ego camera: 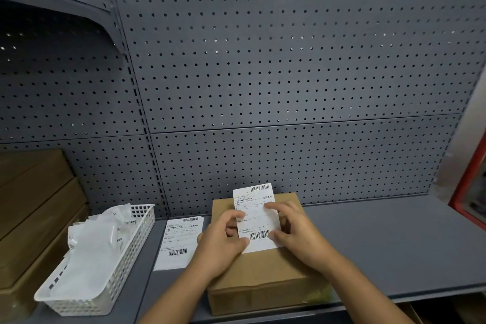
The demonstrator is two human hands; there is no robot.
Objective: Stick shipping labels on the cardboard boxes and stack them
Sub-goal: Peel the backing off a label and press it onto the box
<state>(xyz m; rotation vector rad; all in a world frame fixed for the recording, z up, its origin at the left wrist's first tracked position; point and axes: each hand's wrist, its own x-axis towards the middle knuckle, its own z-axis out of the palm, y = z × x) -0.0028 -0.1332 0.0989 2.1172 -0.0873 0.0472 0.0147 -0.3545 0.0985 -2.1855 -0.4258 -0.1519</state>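
I'm holding a shipping label (256, 216) over the top of a cardboard box (265, 268) that is sitting on the grey shelf (394, 244) right in front of me. My left hand (223, 239) is pinching the label's left edge, thumb near the lower barcode, and my right hand (294, 231) is gripping its right edge, fingertips (271, 206) resting on the printed face. The label's upper end is sticking up past the box's far edge, in front of the grey pegboard (289, 73). Just left of the box, a stack of further labels (180, 242) is lying flat on the shelf. Further left, a white plastic basket (126, 265) is holding crumpled white backing sheets (92, 250). More brown boxes (34, 205) are piled at the far left.
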